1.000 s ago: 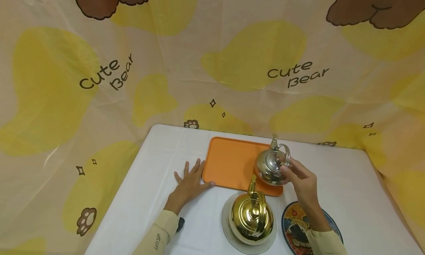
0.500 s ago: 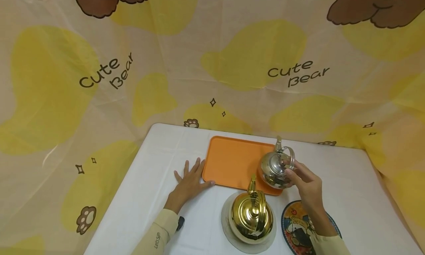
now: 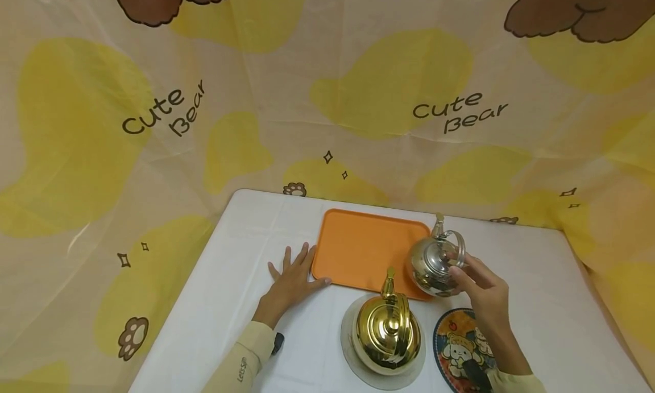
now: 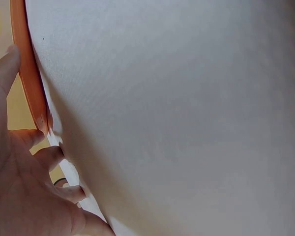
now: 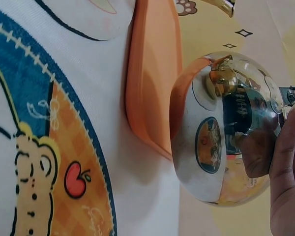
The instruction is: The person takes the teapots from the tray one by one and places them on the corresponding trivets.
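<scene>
In the head view a silver teapot (image 3: 430,268) overlaps the right end of an orange tray (image 3: 358,245). My right hand (image 3: 488,293) holds the pot by its handle from the right. The right wrist view has the pot's mirror-like body (image 5: 199,147) above table level, beside the tray's end (image 5: 147,98). My left hand (image 3: 293,282) lies with fingers spread at the tray's near left corner; its thumb touches the rim (image 4: 29,73) in the left wrist view. A gold teapot (image 3: 370,333) stands in front of the tray on a pale round mat (image 3: 349,347).
A round blue-edged mat with cartoon bears (image 3: 452,347) lies right of the gold teapot, partly under my right forearm. All stands on a white-covered table (image 3: 573,302). A printed "Cute Bear" cloth (image 3: 368,86) hangs behind the far edge.
The silver teapot has moved rightward and slightly nearer with my right hand, uncovering more of the tray. My left hand, the tray and the gold teapot keep their places.
</scene>
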### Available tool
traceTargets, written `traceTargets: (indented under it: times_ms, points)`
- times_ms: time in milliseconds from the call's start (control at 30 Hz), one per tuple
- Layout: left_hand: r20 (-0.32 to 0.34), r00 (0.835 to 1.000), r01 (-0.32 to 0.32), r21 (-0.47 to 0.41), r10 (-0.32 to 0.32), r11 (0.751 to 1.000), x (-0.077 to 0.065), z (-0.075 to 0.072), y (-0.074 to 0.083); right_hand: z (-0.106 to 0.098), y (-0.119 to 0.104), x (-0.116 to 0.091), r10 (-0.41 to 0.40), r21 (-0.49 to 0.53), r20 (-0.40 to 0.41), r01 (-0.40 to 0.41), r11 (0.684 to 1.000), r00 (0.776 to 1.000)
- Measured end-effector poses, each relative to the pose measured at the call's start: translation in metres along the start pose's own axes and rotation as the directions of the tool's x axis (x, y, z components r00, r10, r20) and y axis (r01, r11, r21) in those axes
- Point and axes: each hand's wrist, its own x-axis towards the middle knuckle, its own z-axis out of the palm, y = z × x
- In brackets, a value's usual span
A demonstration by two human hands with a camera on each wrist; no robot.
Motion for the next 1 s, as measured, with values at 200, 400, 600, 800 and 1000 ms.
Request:
traceTargets:
  times_ms: [200,400,600,800,1000]
  points:
    - [0.002,1.000,-0.001,-0.001,0.001,1.000,0.000,0.000,0.000,-0.005,-0.003,-0.005,-0.009,0.009,-0.007,0.009,1.000,1.000]
    - [0.000,1.000,0.000,0.000,0.000,1.000,0.000,0.001,0.000,-0.009,-0.008,-0.012,-0.015,0.029,-0.026,0.016,0.999,1.000]
    - [-0.001,1.000,-0.001,0.000,0.001,1.000,0.000,0.000,0.000,-0.013,-0.011,-0.018,0.015,0.054,-0.048,-0.013,0.998,0.999]
    - [0.005,1.000,-0.002,0.010,0.001,1.000,-0.001,-0.001,0.001,-0.017,-0.016,-0.025,0.045,0.032,-0.072,-0.043,0.999,0.996]
    - [0.009,1.000,0.002,0.007,-0.002,1.000,-0.002,-0.003,0.002,-0.022,-0.020,-0.032,0.050,0.017,-0.090,-0.049,0.999,0.995]
